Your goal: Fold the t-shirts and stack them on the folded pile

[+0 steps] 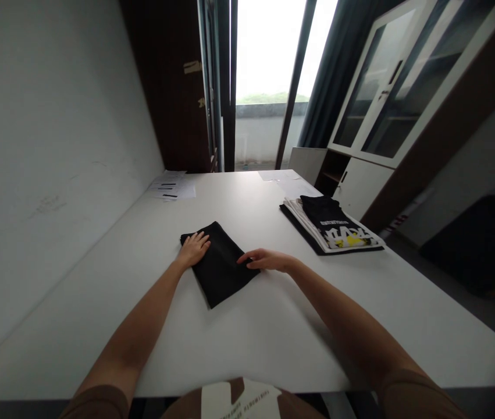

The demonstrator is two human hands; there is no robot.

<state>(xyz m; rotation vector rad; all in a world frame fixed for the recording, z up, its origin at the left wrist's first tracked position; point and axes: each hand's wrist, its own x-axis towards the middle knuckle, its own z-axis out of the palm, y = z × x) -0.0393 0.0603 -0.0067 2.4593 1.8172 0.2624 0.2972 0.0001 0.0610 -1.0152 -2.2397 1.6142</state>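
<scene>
A folded black garment (223,265) lies at a slant on the white table in front of me. Flat on its left upper edge rests my left hand (195,249), fingers spread over the fabric. My right hand (264,259) is at the garment's right corner, with thumb and fingers closed on the edge there; the lower fingers are partly hidden. To the right, a stack of folded clothes (310,230) holds pale and black pieces. On top of it is a black T-shirt (323,212) with white lettering and a yellow patch in its print.
The white table (247,343) reaches from my body toward a glass door. Papers (171,186) lie at its far left, and more sheets (291,183) at the far right. A wall (55,174) borders the left side; a white cabinet (364,183) stands beyond the right edge.
</scene>
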